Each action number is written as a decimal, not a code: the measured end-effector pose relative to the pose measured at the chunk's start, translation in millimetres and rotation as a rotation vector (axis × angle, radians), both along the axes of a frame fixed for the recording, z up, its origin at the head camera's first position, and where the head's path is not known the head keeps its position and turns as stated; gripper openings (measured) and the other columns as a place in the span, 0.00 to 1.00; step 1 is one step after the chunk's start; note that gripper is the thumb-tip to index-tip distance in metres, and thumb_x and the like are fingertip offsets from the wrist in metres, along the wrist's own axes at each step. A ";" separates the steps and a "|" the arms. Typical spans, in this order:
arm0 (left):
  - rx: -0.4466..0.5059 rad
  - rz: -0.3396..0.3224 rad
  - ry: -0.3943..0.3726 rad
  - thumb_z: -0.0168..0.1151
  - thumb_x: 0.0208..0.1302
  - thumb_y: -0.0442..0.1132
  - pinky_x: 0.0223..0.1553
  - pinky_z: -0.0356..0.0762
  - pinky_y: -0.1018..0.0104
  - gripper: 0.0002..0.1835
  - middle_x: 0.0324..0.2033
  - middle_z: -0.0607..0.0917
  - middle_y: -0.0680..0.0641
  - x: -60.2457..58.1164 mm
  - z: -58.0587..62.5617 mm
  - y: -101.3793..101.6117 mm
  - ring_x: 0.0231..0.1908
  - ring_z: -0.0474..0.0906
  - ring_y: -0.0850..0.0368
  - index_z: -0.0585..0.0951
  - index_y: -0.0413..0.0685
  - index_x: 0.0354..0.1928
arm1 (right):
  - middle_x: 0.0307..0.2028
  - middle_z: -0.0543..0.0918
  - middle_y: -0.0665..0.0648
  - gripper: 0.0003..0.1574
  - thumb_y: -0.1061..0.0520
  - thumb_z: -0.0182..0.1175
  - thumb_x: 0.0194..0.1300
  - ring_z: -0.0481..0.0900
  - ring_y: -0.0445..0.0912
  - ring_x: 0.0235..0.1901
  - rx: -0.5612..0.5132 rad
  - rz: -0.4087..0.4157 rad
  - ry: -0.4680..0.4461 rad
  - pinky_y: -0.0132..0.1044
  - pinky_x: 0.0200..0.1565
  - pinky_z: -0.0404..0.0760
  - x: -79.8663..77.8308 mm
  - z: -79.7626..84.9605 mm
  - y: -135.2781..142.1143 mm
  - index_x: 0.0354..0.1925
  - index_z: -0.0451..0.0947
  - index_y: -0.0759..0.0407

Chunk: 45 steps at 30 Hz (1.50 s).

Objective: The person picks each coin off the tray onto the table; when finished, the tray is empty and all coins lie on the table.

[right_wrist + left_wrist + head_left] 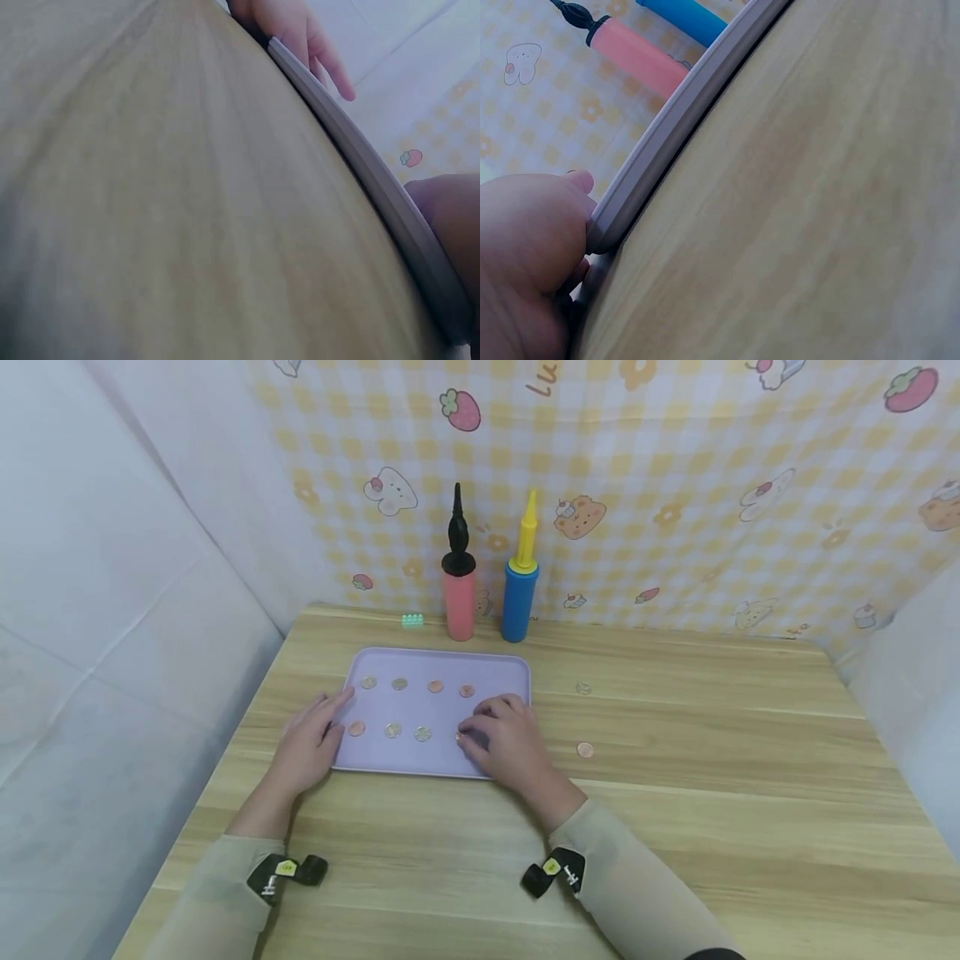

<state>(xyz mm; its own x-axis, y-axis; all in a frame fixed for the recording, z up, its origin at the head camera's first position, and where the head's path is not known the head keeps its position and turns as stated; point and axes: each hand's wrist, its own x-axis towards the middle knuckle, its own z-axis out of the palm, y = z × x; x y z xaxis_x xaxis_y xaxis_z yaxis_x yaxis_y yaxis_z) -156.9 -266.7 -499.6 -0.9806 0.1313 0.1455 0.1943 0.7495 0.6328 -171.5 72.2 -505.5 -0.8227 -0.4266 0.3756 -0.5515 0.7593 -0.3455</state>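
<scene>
A lilac tray (pixel 442 764) lies on the wooden table with several silver and copper coins set out on it in two rows. At the right end of the near row, my right hand (pixel 513 743) pinches a coin (pixel 459 737) between thumb and fingertips, low over the tray; the fingers cover most of it. My left hand (pixel 306 743) rests against the tray's left edge, its fairly straight fingers and thumb reaching over the rim, near a copper coin (pixel 357 727). In the left wrist view the tray's side wall (pixel 660 142) meets that hand.
To the right of the tray lie a silver coin (pixel 583 688) and a copper coin (pixel 585 749). Behind it stand a pink pump (pixel 460 602) with a black top, a blue pump (pixel 519 606) with a yellow top, and a small mint toy brick (pixel 412 620). A patterned cloth hangs behind.
</scene>
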 end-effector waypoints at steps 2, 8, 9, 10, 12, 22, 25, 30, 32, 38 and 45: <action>-0.001 0.002 -0.003 0.52 0.77 0.28 0.74 0.42 0.22 0.31 0.76 0.70 0.33 0.8 0.7 -0.1 0.78 0.52 0.25 0.68 0.45 0.80 | 0.51 0.86 0.50 0.09 0.42 0.73 0.69 0.75 0.52 0.58 0.009 -0.005 -0.045 0.52 0.62 0.73 -0.3 2.4 0.4 0.42 0.92 0.42; -0.001 0.003 -0.018 0.51 0.78 0.29 0.74 0.41 0.22 0.31 0.76 0.69 0.32 1.6 2.8 1.0 0.78 0.52 0.24 0.67 0.45 0.81 | 0.55 0.84 0.52 0.10 0.44 0.72 0.69 0.73 0.54 0.63 0.019 0.006 -0.165 0.55 0.68 0.68 -1.0 9.4 2.8 0.41 0.90 0.46; -0.002 0.004 -0.020 0.51 0.78 0.29 0.74 0.41 0.22 0.31 0.76 0.69 0.32 1.6 2.9 1.1 0.78 0.52 0.24 0.67 0.45 0.81 | 0.55 0.83 0.52 0.10 0.44 0.72 0.69 0.72 0.54 0.64 0.018 0.011 -0.181 0.55 0.68 0.68 -1.1 10.2 3.4 0.41 0.89 0.47; -0.004 0.006 -0.020 0.51 0.78 0.29 0.74 0.41 0.22 0.31 0.76 0.69 0.32 1.6 3.0 1.3 0.78 0.52 0.24 0.67 0.45 0.81 | 0.56 0.83 0.53 0.10 0.44 0.72 0.69 0.72 0.54 0.65 0.018 0.014 -0.198 0.54 0.69 0.67 -1.3 10.8 4.0 0.41 0.89 0.47; -0.008 0.009 -0.022 0.51 0.78 0.28 0.74 0.41 0.23 0.31 0.76 0.69 0.32 1.7 3.3 1.5 0.79 0.52 0.25 0.67 0.45 0.81 | 0.57 0.82 0.53 0.10 0.45 0.72 0.69 0.71 0.54 0.65 0.012 0.022 -0.220 0.55 0.70 0.66 -1.7 11.6 5.0 0.41 0.89 0.48; -0.005 0.005 -0.007 0.51 0.78 0.29 0.74 0.42 0.22 0.31 0.76 0.70 0.33 1.1 1.8 0.4 0.78 0.52 0.25 0.67 0.45 0.81 | 0.57 0.85 0.53 0.10 0.51 0.80 0.60 0.69 0.58 0.70 -0.110 0.059 -0.168 0.55 0.77 0.57 -2.2 6.0 8.4 0.36 0.86 0.45; -0.008 0.000 0.003 0.51 0.78 0.28 0.74 0.43 0.22 0.31 0.75 0.70 0.32 0.8 0.2 -0.4 0.78 0.53 0.24 0.68 0.44 0.80 | 0.52 0.89 0.51 0.11 0.54 0.81 0.59 0.73 0.59 0.68 -0.154 0.118 -0.107 0.55 0.76 0.59 -1.5 3.0 8.8 0.36 0.87 0.46; -0.001 -0.001 0.005 0.52 0.78 0.29 0.74 0.43 0.22 0.31 0.75 0.70 0.32 0.3 -0.6 -1.6 0.78 0.53 0.25 0.68 0.45 0.80 | 0.40 0.92 0.44 0.09 0.58 0.81 0.59 0.78 0.57 0.63 -0.223 0.205 -0.020 0.56 0.71 0.66 -0.7 0.7 9.1 0.37 0.91 0.47; 0.003 0.000 0.004 0.52 0.78 0.29 0.74 0.43 0.22 0.31 0.75 0.70 0.32 0.0 -0.4 -1.8 0.78 0.53 0.25 0.68 0.46 0.80 | 0.40 0.92 0.43 0.09 0.58 0.80 0.59 0.79 0.57 0.62 -0.234 0.229 0.007 0.55 0.70 0.67 -0.9 0.1 9.4 0.39 0.92 0.47; 0.009 -0.001 0.014 0.53 0.77 0.29 0.73 0.43 0.21 0.31 0.75 0.71 0.32 -1.1 0.1 -1.9 0.78 0.54 0.24 0.69 0.47 0.80 | 0.43 0.93 0.46 0.14 0.58 0.81 0.58 0.81 0.55 0.59 -0.221 0.246 0.020 0.54 0.67 0.71 -1.7 -0.9 10.9 0.44 0.94 0.49; 0.004 -0.001 0.012 0.53 0.77 0.28 0.73 0.44 0.21 0.31 0.75 0.71 0.32 -1.6 -1.7 -2.1 0.78 0.54 0.23 0.69 0.47 0.80 | 0.44 0.93 0.51 0.22 0.62 0.83 0.52 0.81 0.51 0.52 -0.351 0.185 -0.010 0.45 0.59 0.79 -2.2 -2.7 11.1 0.48 0.93 0.57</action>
